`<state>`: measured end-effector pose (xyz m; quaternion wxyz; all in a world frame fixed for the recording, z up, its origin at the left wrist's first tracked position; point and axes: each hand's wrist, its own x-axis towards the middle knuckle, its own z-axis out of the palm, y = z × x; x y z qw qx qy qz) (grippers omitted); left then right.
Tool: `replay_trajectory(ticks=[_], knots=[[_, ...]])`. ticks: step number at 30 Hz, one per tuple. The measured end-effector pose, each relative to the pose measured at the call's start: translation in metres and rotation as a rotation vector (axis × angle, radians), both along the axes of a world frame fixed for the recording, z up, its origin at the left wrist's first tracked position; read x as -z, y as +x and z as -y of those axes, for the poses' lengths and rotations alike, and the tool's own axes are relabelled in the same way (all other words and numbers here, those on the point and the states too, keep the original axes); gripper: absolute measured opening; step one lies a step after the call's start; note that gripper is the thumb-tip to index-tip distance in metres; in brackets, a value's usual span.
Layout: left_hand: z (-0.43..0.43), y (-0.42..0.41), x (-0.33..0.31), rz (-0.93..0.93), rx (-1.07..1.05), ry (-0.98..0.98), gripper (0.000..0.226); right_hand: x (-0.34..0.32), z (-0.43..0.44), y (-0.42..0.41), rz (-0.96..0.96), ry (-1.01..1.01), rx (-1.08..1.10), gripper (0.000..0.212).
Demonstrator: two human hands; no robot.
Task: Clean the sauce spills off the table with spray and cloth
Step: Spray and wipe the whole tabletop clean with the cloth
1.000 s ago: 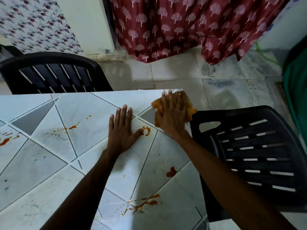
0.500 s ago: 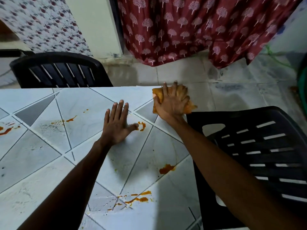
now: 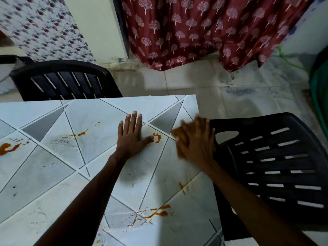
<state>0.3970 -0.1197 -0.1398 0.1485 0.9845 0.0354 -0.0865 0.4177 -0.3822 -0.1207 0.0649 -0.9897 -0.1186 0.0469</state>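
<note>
My right hand, blurred by motion, presses an orange cloth flat on the white tiled table near its right edge. Only the cloth's left rim shows past the fingers. My left hand lies flat on the table with fingers spread, its thumb touching a small orange sauce spill. More sauce streaks lie near the front, a faint smear by my right forearm, a splash left of centre and a larger blotch at the far left. No spray bottle is in view.
A black plastic chair stands tight against the table's right edge, under my right arm. Another black chair stands behind the table's far edge. A red patterned curtain hangs over the tiled floor beyond.
My right hand has slid the cloth from the far right corner toward me along the right edge. The sauce blob by my right forearm is now only a faint smear. My left hand stayed put.
</note>
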Motion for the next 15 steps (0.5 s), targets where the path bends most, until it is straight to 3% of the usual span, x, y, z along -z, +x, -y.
replay_trajectory(ticks=[2, 5, 8, 11, 13, 15], knots=[[-0.002, 0.0, 0.002, 0.009, 0.0, -0.025, 0.103, 0.002, -0.036, 0.059, -0.014, 0.012, 0.112, 0.069], [-0.007, 0.002, 0.005, 0.019, 0.006, -0.069, 0.095, 0.0, -0.09, 0.096, 0.031, 0.034, 0.093, 0.069], [-0.012, 0.001, 0.005, 0.055, -0.011, -0.172, 0.088, 0.001, -0.107, 0.049, 0.114, 0.005, -0.159, 0.066], [-0.015, 0.0, 0.003, 0.085, -0.024, -0.313, 0.087, 0.001, -0.069, -0.024, 0.1, 0.081, -0.326, 0.071], [-0.019, 0.0, -0.002, 0.081, -0.038, -0.452, 0.083, 0.001, -0.034, -0.057, 0.033, 0.113, -0.32, 0.078], [-0.025, -0.001, -0.01, 0.059, -0.052, -0.644, 0.073, 0.0, -0.005, -0.059, -0.005, 0.065, -0.145, 0.084]])
